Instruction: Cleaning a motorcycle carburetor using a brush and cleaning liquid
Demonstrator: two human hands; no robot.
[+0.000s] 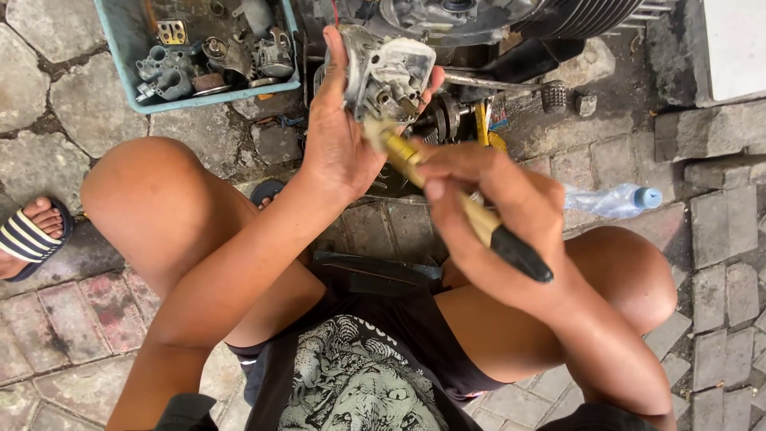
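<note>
With my left hand [339, 132] wrapped firmly round the carburetor body [388, 76], held above my knees, and my right hand [499, 215] closed on the yellow-handled screwdriver [467, 211], I should keep the tip square in the fitting and turn gently.

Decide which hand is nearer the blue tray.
Left. The left hand holds the carburetor just right of the tray; the right hand is lower, farther right.
</note>
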